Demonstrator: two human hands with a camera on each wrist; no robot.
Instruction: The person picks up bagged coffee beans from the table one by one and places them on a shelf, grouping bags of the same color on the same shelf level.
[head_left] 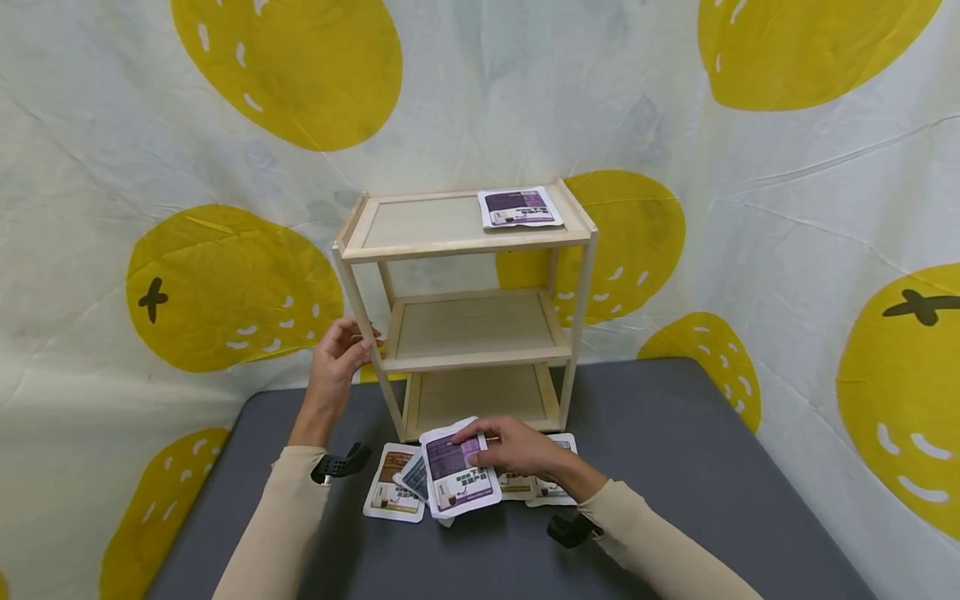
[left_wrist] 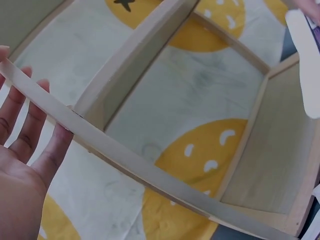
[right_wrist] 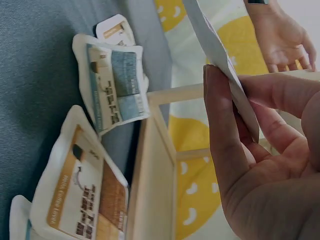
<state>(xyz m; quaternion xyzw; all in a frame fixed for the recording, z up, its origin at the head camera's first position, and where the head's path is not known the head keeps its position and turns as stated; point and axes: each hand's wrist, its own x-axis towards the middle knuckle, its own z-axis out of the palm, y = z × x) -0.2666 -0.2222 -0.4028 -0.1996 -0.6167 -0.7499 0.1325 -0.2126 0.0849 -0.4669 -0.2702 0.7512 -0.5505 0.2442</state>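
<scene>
Purple packet (head_left: 459,490): right fingers (head_left: 480,427) pinch one | left fingers (left_wrist: 33,122) hold rack (head_left: 480,329) | table (head_left: 697,467): perhaps four

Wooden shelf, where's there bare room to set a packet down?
Top board between left rail and purple packet; middle board and bottom board, between the posts. Crowded: the table in front, where packets cluster near the right hand.

Head view: high, farthest, facing forward-down; shelf (head_left: 480,329) at twelve o'clock. Left wrist: close, askew; post (left_wrist: 130,155) crossing ten to four. Right wrist: close, sideways; blue pouch (right_wrist: 115,85) at ten. All share shelf.
</scene>
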